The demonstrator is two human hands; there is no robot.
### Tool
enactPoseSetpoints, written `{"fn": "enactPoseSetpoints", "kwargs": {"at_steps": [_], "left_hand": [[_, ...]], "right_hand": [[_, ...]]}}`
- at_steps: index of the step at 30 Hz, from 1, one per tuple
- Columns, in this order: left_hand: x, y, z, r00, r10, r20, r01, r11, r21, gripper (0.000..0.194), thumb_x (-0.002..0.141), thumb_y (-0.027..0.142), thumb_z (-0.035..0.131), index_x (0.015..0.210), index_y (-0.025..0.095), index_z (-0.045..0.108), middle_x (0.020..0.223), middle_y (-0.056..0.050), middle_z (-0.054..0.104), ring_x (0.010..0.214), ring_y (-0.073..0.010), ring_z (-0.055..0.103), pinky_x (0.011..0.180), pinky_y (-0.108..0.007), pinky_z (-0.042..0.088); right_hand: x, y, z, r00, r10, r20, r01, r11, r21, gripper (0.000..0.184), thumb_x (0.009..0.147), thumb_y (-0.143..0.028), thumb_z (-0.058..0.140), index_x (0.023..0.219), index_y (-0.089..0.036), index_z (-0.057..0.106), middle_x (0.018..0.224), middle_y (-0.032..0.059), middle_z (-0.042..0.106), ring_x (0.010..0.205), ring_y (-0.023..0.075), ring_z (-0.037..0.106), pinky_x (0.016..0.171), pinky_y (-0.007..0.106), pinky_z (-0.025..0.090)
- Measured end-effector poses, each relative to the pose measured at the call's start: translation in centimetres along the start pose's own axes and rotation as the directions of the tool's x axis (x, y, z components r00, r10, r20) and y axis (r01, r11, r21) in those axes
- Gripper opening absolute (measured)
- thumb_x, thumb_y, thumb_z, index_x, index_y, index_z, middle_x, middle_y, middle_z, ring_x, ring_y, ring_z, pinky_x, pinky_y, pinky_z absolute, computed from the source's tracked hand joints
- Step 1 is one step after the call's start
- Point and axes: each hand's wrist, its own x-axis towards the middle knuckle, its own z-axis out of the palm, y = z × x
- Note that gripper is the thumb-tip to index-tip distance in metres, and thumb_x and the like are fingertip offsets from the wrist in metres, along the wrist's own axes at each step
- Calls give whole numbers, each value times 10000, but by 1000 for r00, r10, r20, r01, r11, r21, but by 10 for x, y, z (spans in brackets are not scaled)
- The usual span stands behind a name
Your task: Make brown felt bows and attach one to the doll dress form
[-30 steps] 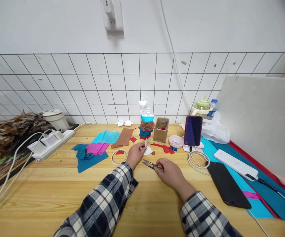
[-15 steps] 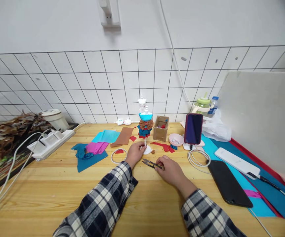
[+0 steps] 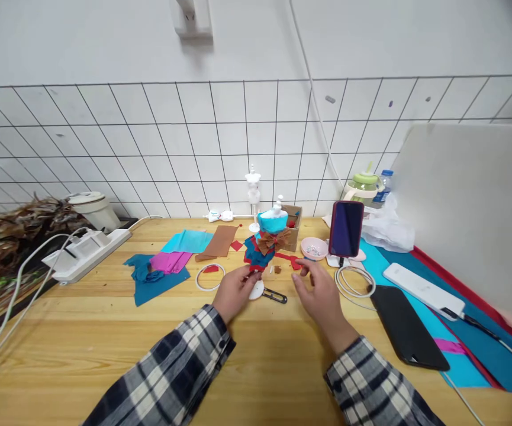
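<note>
My left hand [image 3: 233, 290] grips the stem and round white base of a small dress-form doll [image 3: 268, 236] and holds it tilted to the right above the table. The doll wears a turquoise top, a brown bow and blue and red felt layers. My right hand [image 3: 315, 289] hovers just right of it with fingers spread, holding nothing. The small thread snips [image 3: 275, 295] lie on the wood between my hands. A second bare white dress form [image 3: 253, 195] stands by the wall behind.
Felt sheets [image 3: 173, 260] in blue, pink, turquoise and brown and a white ring [image 3: 208, 277] lie to the left. A cardboard box [image 3: 295, 222], pink dish [image 3: 313, 248], upright phone [image 3: 347, 228], coiled cable [image 3: 355, 281], black phone [image 3: 409, 327] and power strips [image 3: 84, 248] surround the spot.
My left hand lifted the dressed doll off the table and tipped it toward me and to the right. My right hand let go of the snips, which now lie on the table.
</note>
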Motion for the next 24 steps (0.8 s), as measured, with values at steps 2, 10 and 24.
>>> {"fn": "enactPoseSetpoints", "kwargs": {"at_steps": [2,10,24], "left_hand": [[-27,11,-15,1000,14,27,-16,997,76,294,907,396,483,813,184,662,806,-36,701,734,-161,624,656,-237,440],[-53,11,-21,995,-100,-9,100,992,-75,299,896,392,495,792,158,649,853,-55,703,682,-148,622,616,-232,459],[-54,1,-16,998,-53,-33,51,997,-62,287,905,374,481,814,180,671,880,-57,713,777,-168,635,683,-247,473]], "right_hand": [[-4,-8,-10,981,-122,-149,125,992,11,254,873,-275,542,1108,-184,571,856,40,598,793,181,552,722,317,435],[11,-72,-21,906,-275,-322,341,925,171,196,846,-156,528,1032,-189,582,821,31,598,739,164,532,675,310,437],[66,-104,-40,988,-12,153,-51,916,398,154,808,-320,609,757,-178,638,702,4,609,610,117,524,528,237,417]]}}
